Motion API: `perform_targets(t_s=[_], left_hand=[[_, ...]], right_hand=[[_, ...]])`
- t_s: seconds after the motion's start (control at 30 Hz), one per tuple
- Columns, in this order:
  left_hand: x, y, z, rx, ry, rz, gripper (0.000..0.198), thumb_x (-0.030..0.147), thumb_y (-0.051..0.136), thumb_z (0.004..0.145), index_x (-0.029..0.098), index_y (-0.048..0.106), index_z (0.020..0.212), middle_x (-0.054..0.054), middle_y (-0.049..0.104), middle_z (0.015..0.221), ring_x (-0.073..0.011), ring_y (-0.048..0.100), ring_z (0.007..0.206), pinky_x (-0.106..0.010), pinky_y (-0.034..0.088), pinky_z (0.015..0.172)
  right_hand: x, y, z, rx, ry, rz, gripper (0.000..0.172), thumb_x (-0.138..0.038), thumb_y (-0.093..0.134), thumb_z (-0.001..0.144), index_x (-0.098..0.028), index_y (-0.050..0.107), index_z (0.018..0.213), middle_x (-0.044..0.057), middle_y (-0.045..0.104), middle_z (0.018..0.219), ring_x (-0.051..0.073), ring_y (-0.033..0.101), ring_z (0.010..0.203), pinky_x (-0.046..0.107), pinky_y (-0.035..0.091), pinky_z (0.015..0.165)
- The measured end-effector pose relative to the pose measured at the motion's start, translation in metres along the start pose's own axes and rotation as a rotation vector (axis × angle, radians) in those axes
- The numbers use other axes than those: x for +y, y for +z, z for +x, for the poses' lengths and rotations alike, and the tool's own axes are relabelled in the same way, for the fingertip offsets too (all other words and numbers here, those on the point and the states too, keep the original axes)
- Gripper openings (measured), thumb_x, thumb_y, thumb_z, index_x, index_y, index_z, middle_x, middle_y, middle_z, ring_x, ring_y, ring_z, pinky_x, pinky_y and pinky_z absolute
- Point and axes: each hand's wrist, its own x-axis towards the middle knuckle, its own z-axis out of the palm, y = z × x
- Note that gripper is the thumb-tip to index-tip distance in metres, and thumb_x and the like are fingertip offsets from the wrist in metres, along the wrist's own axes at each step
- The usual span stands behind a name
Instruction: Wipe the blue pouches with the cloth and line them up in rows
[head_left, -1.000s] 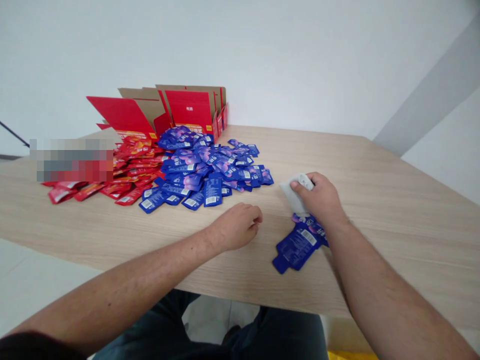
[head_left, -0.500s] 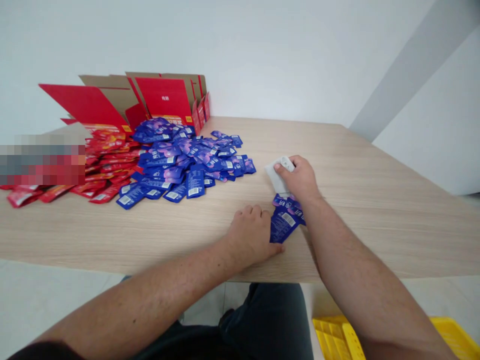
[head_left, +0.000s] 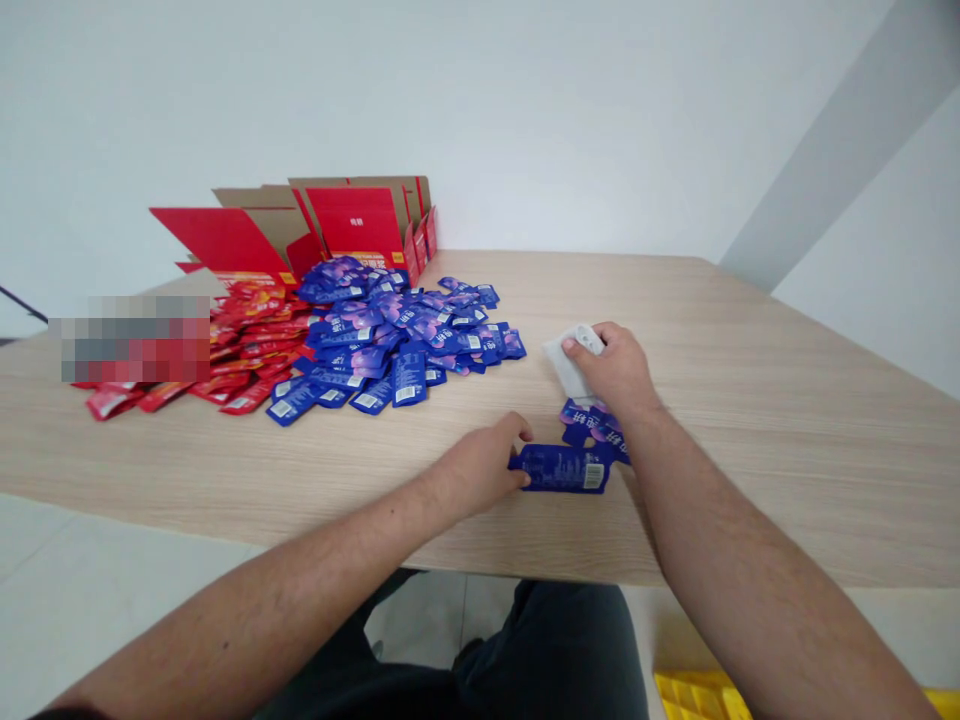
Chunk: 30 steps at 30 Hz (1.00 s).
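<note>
Left hand (head_left: pixel 491 465) closed on the narrow left end of a blue packet (head_left: pixel 559 468), with the thumb at the near edge and the forefinger curled above the far edge; the other fingertips mostly hidden. Packet level from left to right near the front of the bench (head_left: pixel 615 300), barcode (head_left: pixel 593 475) facing up at its right end; on the wood or just above it, impossible to tell.

Right hand (head_left: pixel 621 370) farther back and to the right, pinching a white item (head_left: pixel 571 368) with the thumb across its top; folded or rolled, kind unclear. Just below that, a few stray packets (head_left: pixel 596 425), blue with pink-purple print, overlapping one another, partly behind the right forearm and, in view, just behind the held packet.

Well apart from the right hand, toward the back left, a heap of blue pouches (head_left: pixel 409 335) in many directions, touching a heap of red pouches (head_left: pixel 262 345) on its left. Over the left part of the red, a pixelated patch (head_left: pixel 135 340). Behind both heaps, open red boxes (head_left: pixel 356 225) with brown insides and raised flaps, in front of a pale wall (head_left: pixel 570 120). Below the bench, dark trousers (head_left: pixel 577 640) and, at lower right, yellow plastic (head_left: pixel 697 695).
</note>
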Motion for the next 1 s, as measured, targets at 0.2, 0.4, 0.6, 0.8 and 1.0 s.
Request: perform_targets(t_s=[0.2,0.4,0.6,0.8,1.0], left_hand=[[-0.039,-0.023,0.018,0.187,-0.078,-0.381,0.022,0.023,0.079,0.078,0.018,0.072,0.098,0.0,0.071,0.079,-0.0144,0.061,0.068,-0.027,0.046,0.067],[-0.065,-0.043,0.048,0.259,-0.04,-0.627,0.023,0.035,0.079,0.079,0.017,0.066,0.075,0.004,0.058,0.057,-0.0088,0.048,0.052,-0.023,0.036,0.054],[-0.082,-0.041,0.079,0.147,0.038,-0.77,0.031,0.045,0.075,0.083,0.017,0.066,0.075,0.0,0.063,0.066,-0.0106,0.054,0.057,-0.024,0.045,0.056],[-0.082,-0.034,0.074,0.125,-0.005,-0.725,0.019,0.034,0.066,0.09,0.017,0.071,0.084,0.0,0.066,0.07,-0.0097,0.054,0.056,-0.021,0.04,0.051],[-0.076,-0.039,0.066,-0.017,0.03,-0.787,0.006,0.018,0.07,0.083,0.016,0.075,0.081,0.001,0.066,0.071,-0.0084,0.054,0.056,-0.022,0.043,0.052]], right_hand=[[-0.003,-0.001,-0.002,-0.041,0.005,-0.019,0.034,-0.054,0.07,0.079,-0.022,0.067,0.089,0.011,0.07,0.094,0.029,0.062,0.089,0.046,0.05,0.089],[-0.008,-0.001,-0.005,-0.075,0.045,-0.011,0.036,-0.056,0.071,0.079,-0.022,0.067,0.09,0.009,0.072,0.094,0.028,0.064,0.086,0.045,0.05,0.083],[-0.008,0.003,-0.013,-0.139,0.137,0.152,0.041,-0.06,0.074,0.079,-0.023,0.068,0.095,0.003,0.072,0.082,0.024,0.064,0.073,0.037,0.048,0.066],[-0.02,0.006,-0.026,-0.307,0.249,0.393,0.041,-0.059,0.08,0.076,-0.025,0.065,0.095,0.0,0.072,0.079,0.02,0.062,0.064,0.032,0.047,0.056],[-0.034,0.002,-0.034,-0.37,0.246,0.333,0.039,-0.055,0.082,0.073,-0.025,0.061,0.088,-0.002,0.068,0.074,0.018,0.057,0.06,0.031,0.045,0.054]])
